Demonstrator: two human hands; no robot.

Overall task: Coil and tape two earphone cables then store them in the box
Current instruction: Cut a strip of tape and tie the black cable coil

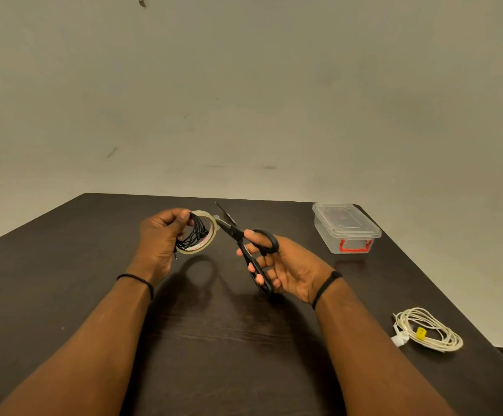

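black cable gripped in left hand fingers

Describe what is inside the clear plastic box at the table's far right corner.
Through the clear plastic box, with lid closed and red latch, nothing shows inside. Both earphone cables are outside: the white coil on the table, the black coil in the left hand.

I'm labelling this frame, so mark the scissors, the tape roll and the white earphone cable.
scissors [238,234]: head view, at the pivot.
tape roll [211,235]: head view, right rim.
white earphone cable [436,328]: head view, coil's middle strands.
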